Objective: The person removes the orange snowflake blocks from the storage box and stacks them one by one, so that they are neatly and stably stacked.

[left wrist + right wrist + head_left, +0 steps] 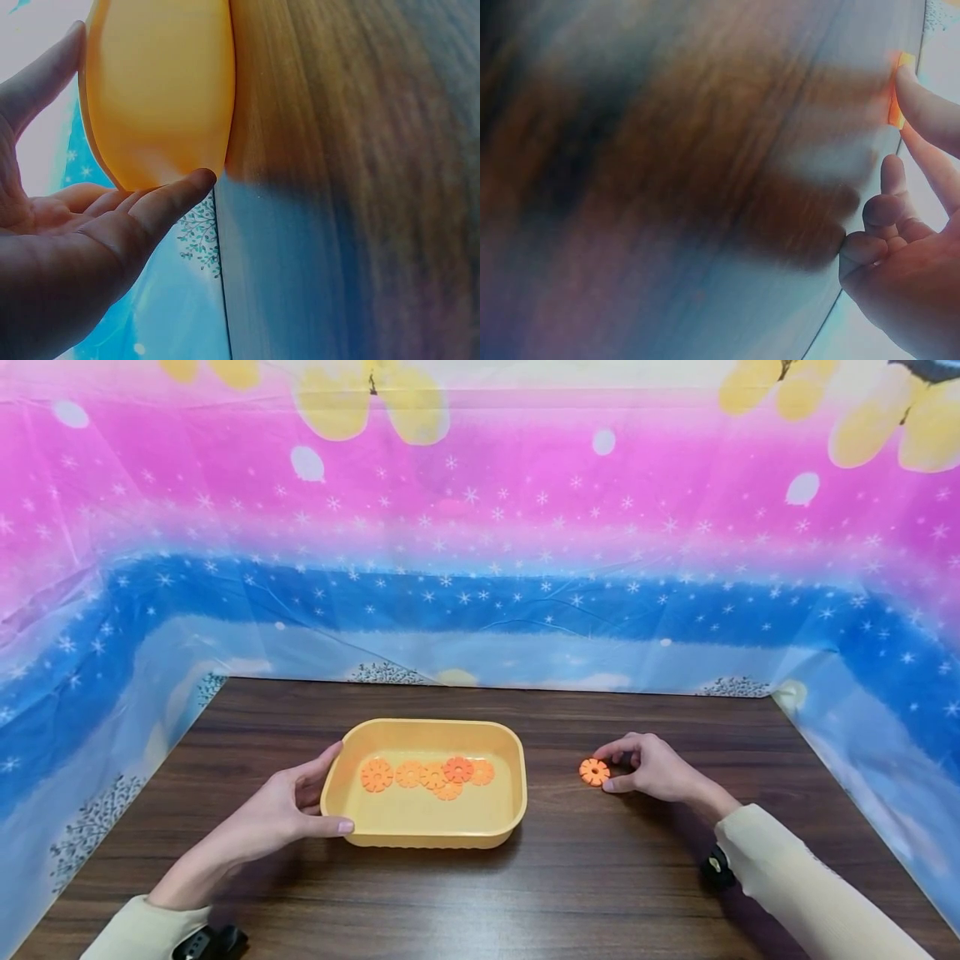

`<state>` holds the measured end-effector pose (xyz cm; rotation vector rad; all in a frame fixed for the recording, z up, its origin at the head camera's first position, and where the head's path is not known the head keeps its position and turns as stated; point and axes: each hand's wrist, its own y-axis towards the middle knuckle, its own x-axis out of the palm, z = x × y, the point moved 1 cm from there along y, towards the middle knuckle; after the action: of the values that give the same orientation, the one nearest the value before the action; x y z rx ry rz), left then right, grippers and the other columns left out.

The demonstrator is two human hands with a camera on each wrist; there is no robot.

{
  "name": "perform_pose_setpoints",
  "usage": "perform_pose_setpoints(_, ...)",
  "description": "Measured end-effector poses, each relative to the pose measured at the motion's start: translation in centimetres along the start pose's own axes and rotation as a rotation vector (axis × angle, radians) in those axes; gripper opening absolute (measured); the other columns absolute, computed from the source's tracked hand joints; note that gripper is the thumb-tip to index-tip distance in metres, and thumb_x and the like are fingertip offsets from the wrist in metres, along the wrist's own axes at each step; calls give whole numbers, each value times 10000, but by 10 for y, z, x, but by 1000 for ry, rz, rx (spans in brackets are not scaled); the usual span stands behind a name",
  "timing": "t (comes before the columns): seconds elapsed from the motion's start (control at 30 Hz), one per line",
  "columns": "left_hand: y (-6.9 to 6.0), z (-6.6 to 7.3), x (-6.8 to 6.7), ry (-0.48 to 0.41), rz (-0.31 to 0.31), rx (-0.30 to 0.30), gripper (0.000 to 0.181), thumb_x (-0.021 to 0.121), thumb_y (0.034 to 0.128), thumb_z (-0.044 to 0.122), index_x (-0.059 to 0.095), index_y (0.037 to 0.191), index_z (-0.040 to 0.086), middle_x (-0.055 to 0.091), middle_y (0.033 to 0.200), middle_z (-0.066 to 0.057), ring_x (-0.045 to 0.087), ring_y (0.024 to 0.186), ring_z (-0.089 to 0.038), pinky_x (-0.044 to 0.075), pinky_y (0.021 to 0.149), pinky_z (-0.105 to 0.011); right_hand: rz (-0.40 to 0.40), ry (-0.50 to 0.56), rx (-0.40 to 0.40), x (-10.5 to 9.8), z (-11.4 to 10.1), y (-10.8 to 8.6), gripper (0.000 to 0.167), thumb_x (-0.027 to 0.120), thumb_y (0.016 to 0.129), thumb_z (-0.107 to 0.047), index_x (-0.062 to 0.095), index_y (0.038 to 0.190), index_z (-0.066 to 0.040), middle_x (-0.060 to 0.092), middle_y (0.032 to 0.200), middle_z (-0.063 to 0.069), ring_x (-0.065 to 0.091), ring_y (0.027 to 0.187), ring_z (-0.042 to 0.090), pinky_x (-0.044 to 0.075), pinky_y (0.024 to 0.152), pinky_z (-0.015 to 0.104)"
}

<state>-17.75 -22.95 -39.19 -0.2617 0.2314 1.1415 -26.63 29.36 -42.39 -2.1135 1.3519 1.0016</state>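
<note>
A yellow plastic tray [423,841] stands on the table, with several orange notched discs [377,775] lying inside it, some overlapping. My left hand [281,810] grips the tray's left end, the thumb at the front corner of the rim and the fingers along the side wall. In the left wrist view, the tray [161,90] sits between the thumb and fingers of that hand [82,240]. To the right of the tray, my right hand [656,768] pinches one orange notched disc [585,774] between thumb and forefinger. The right wrist view shows this disc [894,112] edge-on.
The dark wood-grain table [480,902] bears the tray. A pink and blue patterned cloth [480,527] hangs along its back and both sides. Each wrist carries a black strapped device [717,867] below a pale sleeve [802,877].
</note>
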Motion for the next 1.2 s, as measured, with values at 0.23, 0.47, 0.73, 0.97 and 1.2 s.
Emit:
perform_pose_setpoints(0.23,0,-1,0,-17,-2,3,1113,860,862,106,97,1667,22,276,1639,-324,540,1353,-452,575,929,-288,-7,5,-7,0,0,0,390,886,846,-166,774,1212,-92,644,1037,77,490,880,242,381,719,313)
perform_pose_setpoints(0.47,0,-1,0,4,6,-14,1114,865,864,135,103,1668,25,277,1647,-306,541,1360,-436,569,932,-277,-8,7,-4,0,2,1,394,889,844,-178,774,1213,-103,639,1031,74,479,858,238,375,713,314)
perform_pose_setpoints(0.73,0,0,0,-7,3,-4,1112,859,864,121,98,1667,21,289,1637,-315,540,1359,-443,568,933,-278,-12,5,1,0,1,1,384,890,843,-187,778,1204,-116,639,1030,74,479,856,242,377,719,323)
perform_pose_setpoints(0.97,0,0,-1,5,5,-11,1112,864,865,139,104,1668,22,276,1649,-304,527,1374,-437,556,940,-263,-9,6,-15,0,1,2,375,886,846,-179,779,1198,-109,639,1027,77,486,865,247,372,716,319)
perform_pose_setpoints(1.2,0,1,0,12,8,-15,1112,867,864,144,108,1665,14,278,1646,-310,533,1366,-442,561,943,-274,-8,6,-8,1,1,1,408,884,850,-180,763,1230,-93,642,1028,80,488,847,247,371,707,315)
